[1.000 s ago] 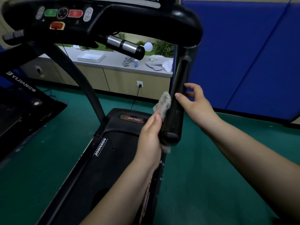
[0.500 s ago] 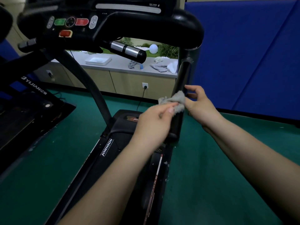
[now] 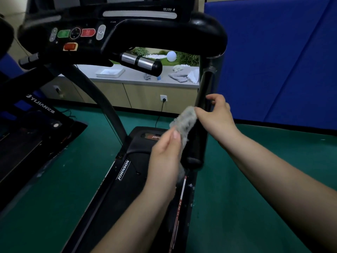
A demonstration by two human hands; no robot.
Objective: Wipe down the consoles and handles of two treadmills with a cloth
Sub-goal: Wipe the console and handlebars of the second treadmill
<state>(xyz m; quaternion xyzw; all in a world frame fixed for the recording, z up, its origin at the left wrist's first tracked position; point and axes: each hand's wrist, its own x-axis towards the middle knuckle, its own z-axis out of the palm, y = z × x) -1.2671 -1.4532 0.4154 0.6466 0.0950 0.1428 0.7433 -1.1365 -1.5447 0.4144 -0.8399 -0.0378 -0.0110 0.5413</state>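
Cloth [image 3: 184, 119] mid-frame against handle [image 3: 196, 147]; left hand [image 3: 164, 154] fingers pinch low, right hand [image 3: 217, 115] high; bottom end hidden.

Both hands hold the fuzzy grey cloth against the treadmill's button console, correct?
No. The left hand and right hand do hold the fuzzy grey cloth, but beside the black padded handle, well below the button console, as the head view shows.

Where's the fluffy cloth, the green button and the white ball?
cloth [image 3: 184, 118]: head view, on its fuzzy grey middle.
green button [image 3: 63, 33]: head view, on the centre of its face.
white ball [image 3: 171, 56]: head view, on the middle of its round front.
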